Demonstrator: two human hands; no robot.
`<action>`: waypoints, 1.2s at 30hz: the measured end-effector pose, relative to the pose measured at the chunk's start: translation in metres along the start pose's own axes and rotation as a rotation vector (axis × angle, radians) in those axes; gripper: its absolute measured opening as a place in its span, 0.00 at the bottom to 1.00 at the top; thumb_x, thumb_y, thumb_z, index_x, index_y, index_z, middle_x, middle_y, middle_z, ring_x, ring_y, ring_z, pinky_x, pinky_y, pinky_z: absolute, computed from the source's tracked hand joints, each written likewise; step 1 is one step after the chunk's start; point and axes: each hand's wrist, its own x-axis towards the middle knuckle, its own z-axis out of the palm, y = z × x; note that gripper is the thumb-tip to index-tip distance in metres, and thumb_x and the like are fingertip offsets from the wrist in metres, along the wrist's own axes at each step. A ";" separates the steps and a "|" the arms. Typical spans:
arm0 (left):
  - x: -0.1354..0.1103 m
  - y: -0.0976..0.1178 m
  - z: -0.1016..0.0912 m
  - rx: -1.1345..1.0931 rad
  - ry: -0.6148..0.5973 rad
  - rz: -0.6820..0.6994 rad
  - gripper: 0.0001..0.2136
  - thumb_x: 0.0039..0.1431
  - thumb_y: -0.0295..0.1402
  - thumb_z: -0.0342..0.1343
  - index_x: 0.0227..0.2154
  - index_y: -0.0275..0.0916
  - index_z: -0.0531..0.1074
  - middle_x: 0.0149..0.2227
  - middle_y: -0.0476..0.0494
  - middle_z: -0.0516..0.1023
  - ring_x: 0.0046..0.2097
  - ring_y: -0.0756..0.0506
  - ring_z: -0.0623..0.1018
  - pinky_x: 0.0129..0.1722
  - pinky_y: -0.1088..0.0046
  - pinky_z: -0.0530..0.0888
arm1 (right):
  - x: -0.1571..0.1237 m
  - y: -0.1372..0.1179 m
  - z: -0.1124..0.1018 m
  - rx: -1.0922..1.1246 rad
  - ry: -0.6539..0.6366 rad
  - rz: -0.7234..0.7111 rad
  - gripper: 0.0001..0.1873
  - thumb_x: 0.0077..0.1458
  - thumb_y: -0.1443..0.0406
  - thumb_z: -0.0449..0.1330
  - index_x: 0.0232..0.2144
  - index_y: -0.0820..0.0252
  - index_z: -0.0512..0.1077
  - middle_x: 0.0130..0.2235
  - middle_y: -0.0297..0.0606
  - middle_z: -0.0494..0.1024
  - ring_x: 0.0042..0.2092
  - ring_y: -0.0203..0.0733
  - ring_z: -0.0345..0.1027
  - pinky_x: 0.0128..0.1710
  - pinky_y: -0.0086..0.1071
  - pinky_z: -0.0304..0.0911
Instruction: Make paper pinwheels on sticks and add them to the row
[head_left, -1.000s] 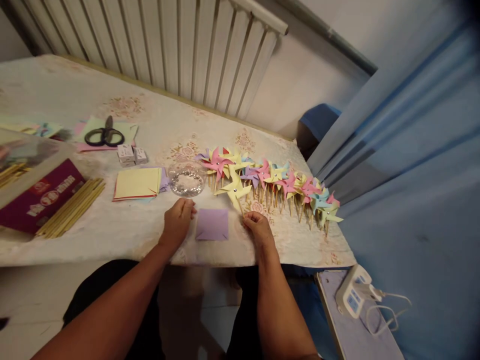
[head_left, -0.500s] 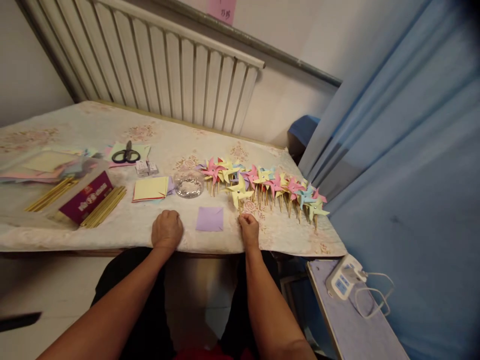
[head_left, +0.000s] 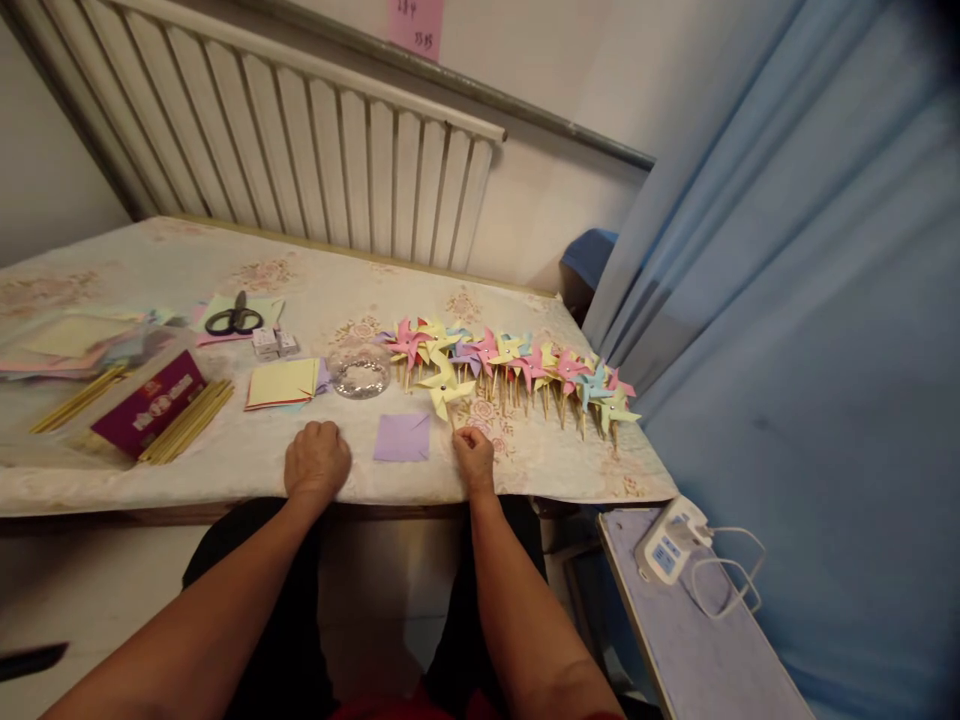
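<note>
My right hand (head_left: pixel 474 459) rests near the table's front edge, its fingers pinched on the stick of a yellow paper pinwheel (head_left: pixel 445 389) that stands just above it. My left hand (head_left: pixel 317 461) lies on the tablecloth as a loose fist, with nothing visible in it. Between the two hands lies a flat purple paper square (head_left: pixel 403 438). Behind the yellow pinwheel a row of finished pinwheels (head_left: pixel 525 365) in pink, yellow, blue and purple stretches to the right.
A clear dish of small pins (head_left: pixel 359 369) sits behind the purple square, beside a stack of yellow paper (head_left: pixel 283 382). Farther left are small boxes (head_left: pixel 273 342), scissors (head_left: pixel 233 319), wooden sticks (head_left: pixel 186 421), a red packet (head_left: pixel 149 404) and paper sheets (head_left: pixel 67 340). A power strip (head_left: pixel 666 541) lies at right by a blue curtain (head_left: pixel 810 330).
The camera has pulled back and tilted up, so the table looks smaller and farther. My left hand has drawn back toward the table edge and curled; my right hand keeps the yellow pinwheel.
</note>
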 end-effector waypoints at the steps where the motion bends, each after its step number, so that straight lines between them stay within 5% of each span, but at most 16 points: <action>1: 0.000 0.000 0.001 0.005 0.006 0.001 0.15 0.65 0.33 0.43 0.38 0.34 0.74 0.40 0.34 0.74 0.42 0.38 0.73 0.38 0.62 0.65 | 0.000 0.000 0.000 -0.001 -0.002 -0.002 0.09 0.44 0.60 0.56 0.25 0.57 0.73 0.26 0.33 0.76 0.31 0.40 0.66 0.33 0.32 0.62; 36: -0.002 0.003 -0.005 -0.062 -0.039 -0.017 0.15 0.65 0.33 0.42 0.40 0.34 0.74 0.41 0.31 0.73 0.45 0.36 0.73 0.41 0.60 0.65 | -0.004 0.004 0.002 -0.122 -0.005 -0.100 0.09 0.48 0.59 0.55 0.24 0.57 0.71 0.25 0.31 0.70 0.31 0.39 0.62 0.33 0.31 0.59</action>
